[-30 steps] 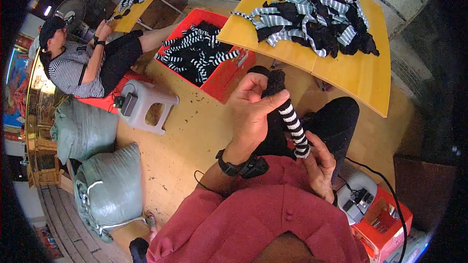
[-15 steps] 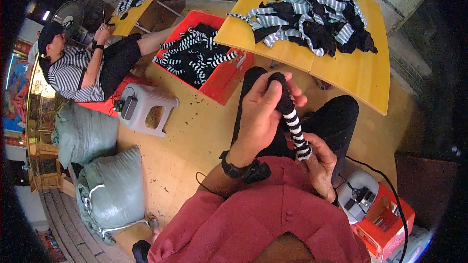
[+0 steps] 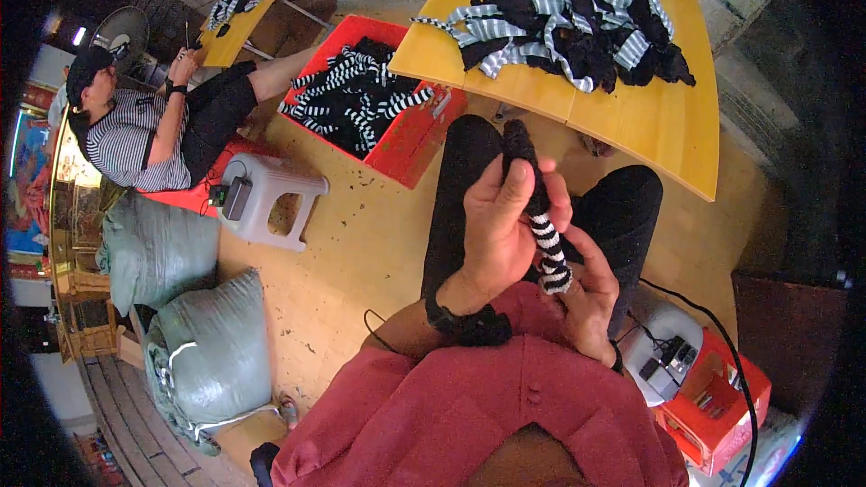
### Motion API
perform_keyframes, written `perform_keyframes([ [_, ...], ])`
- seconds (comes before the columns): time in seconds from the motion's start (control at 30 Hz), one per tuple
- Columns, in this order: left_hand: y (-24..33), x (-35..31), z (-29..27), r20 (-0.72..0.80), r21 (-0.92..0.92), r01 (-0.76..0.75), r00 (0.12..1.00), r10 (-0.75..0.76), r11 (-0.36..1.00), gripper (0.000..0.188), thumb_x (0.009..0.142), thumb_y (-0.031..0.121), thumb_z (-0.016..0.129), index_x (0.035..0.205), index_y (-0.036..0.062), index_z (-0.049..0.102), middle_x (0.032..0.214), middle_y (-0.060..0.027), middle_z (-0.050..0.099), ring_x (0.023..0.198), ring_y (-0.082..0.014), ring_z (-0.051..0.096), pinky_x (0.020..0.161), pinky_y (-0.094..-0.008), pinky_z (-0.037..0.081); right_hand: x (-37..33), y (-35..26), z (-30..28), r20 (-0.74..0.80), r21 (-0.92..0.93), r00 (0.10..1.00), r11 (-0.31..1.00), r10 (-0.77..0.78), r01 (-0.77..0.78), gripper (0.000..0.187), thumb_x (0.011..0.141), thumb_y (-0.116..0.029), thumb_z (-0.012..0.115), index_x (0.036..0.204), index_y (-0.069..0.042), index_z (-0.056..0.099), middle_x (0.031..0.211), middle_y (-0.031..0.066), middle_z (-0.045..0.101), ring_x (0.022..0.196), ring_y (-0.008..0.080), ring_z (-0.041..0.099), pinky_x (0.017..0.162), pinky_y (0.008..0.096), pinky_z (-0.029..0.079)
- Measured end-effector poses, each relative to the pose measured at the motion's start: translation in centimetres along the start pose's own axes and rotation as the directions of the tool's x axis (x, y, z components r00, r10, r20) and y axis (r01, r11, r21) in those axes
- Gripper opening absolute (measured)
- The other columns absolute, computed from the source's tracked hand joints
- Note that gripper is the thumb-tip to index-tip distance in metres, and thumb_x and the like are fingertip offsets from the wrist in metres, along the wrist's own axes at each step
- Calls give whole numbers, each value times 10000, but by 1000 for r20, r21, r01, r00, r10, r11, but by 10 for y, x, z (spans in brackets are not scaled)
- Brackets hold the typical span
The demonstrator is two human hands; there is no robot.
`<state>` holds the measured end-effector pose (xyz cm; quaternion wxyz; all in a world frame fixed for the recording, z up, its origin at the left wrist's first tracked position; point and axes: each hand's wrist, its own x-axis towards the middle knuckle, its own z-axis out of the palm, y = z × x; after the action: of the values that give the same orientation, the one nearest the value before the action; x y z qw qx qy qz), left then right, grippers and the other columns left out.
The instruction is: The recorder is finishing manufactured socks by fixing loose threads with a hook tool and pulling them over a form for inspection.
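Observation:
Above my lap I hold a narrow knitted piece [image 3: 548,248], black at its far end and banded black and white toward me. Whether it is a sock or a glove I cannot tell. My left hand [image 3: 499,230] is closed round the black part, its thumb lying along the near side. Lower down, my right hand [image 3: 588,298] pinches the striped end between thumb and fingers. Ahead of my knees, a heap of similar black and grey-striped knitted pieces [image 3: 577,22] lies on the yellow table [image 3: 640,135].
Left of the table stands a red crate [image 3: 404,158] of striped pieces. A co-worker [image 3: 135,131] sits at the far left, near a grey plastic stool [image 3: 271,185]. Full sacks [image 3: 216,352] lie at the left. A black cable [image 3: 722,320] runs by a red crate [image 3: 708,451] at my right.
My left hand has slid down the knitted piece toward my right hand, so more of the black end sticks out above it. My right hand's fingers have moved up along the stripes.

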<state>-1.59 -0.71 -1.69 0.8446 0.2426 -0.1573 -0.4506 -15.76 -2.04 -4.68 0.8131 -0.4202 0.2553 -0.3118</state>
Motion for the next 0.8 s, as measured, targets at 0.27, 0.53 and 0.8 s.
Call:
perform_keyframes([
  [0.27,15,3,6,-53,134,61,997,-55,989,255,918,262,503,1035,36,522,791,-102,600,627,-159,583,551,-267,487,3,-3,-8,27,-81,996,993,88,-85,428,816,17,546,1237,-13,470,922,57,607,674,65,533,535,175,394],
  [0.53,18,11,-8,-62,480,-362,895,442,799,106,885,91,555,898,36,466,805,-38,578,646,-72,543,563,-203,464,0,16,-9,75,-539,935,774,-347,331,388,797,112,468,1170,21,524,981,123,631,822,128,598,729,243,466],
  [0.8,14,11,-17,187,746,-495,798,573,446,153,847,32,593,867,50,442,769,39,384,633,-26,332,528,-166,296,9,10,-6,202,-687,891,589,-406,424,424,809,88,451,1229,33,461,991,125,627,786,129,595,637,214,461],
])
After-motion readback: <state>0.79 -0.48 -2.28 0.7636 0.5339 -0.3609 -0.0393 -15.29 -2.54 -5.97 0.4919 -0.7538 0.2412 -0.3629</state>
